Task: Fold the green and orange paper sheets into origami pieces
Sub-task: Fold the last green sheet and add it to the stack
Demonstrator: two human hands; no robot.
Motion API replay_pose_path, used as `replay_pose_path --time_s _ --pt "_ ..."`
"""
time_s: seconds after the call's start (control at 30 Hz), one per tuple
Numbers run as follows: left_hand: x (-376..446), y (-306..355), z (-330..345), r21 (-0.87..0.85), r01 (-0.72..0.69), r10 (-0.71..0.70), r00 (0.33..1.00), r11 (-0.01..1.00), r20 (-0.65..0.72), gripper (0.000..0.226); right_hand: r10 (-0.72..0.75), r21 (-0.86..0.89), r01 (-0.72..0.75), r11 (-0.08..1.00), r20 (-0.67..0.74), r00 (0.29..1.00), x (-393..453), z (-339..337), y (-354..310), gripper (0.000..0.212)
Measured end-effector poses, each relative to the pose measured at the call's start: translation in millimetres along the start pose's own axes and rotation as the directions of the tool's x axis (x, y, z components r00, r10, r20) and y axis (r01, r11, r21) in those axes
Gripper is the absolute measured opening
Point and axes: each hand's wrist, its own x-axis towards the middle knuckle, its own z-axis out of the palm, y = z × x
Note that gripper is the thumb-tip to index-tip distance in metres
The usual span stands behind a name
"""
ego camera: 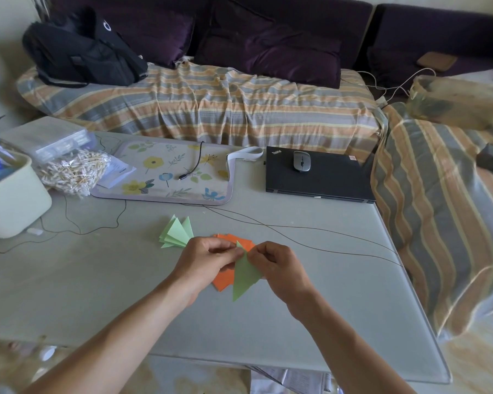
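Both hands (pixel 248 258) pinching green triangle (pixel 245 275)

A big pale table (pixel 310 308) with a smooth top fills the middle of the room. Behind it and to the right is a sofa (pixel 211 109) under a striped orange and grey cover. Dark purple cushions (pixel 268 52) lean along its back. The wall (pixel 0 52) on the left is light. Soft daylight falls on everything. The floor (pixel 473 365) looks pale and blurry.
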Motion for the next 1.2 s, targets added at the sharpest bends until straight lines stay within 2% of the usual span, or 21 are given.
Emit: replay_pose_path --time_s 0.2,0.53,0.63,0.73,0.8,0.97,1.07,1.2 --pt "3.3 -4.0 -0.3 0.128 0.0 -0.008 0.998 0.992 0.061 0.022 -0.001 0.01 0.001 1.0 0.037 0.999 -1.9 0.9 -2.4 0.017" --pt "3.7 -5.8 -2.1 0.217 -0.134 0.142 0.99 0.967 -0.021 0.037 -0.013 0.038 0.01 0.999 0.094 0.996 -6.9 0.4 -10.8 0.018" --pt "3.5 -6.2 -2.5 0.146 -0.097 0.102 0.994 0.985 -0.03 0.027 -0.008 0.01 0.007 1.0 0.072 0.997 -7.0 0.6 -9.3 0.018" --pt "2.2 -6.8 -2.4 0.134 -0.038 0.031 0.998 0.99 0.058 0.015 0.004 -0.024 -0.004 1.0 -0.002 1.0 -4.2 -0.6 -5.3 0.016" --pt "0.6 -5.5 -1.7 0.123 -0.003 -0.004 0.998 0.992 0.058 0.009 0.013 -0.032 -0.014 0.999 -0.024 1.0 -3.1 -2.3 -4.2 0.017" --pt "1.0 -1.9 -1.2 0.1 0.025 -0.023 1.0 0.995 -0.014 0.016 0.03 -0.016 -0.03 0.999 0.016 0.999 -5.4 -1.5 -5.7 0.015" --pt "-0.7 0.1 -1.7 0.066 0.051 -0.055 0.996 0.997 0.069 0.006 0.02 -0.016 -0.02 1.0 -0.009 1.0 -3.3 -1.8 -4.3 0.014" --pt "-1.3 0.5 -0.5 0.076 0.06 -0.071 0.985 0.995 0.157 0.036 0.021 -0.022 -0.022 1.0 -0.018 1.0 -1.3 -2.1 -2.3 0.011"
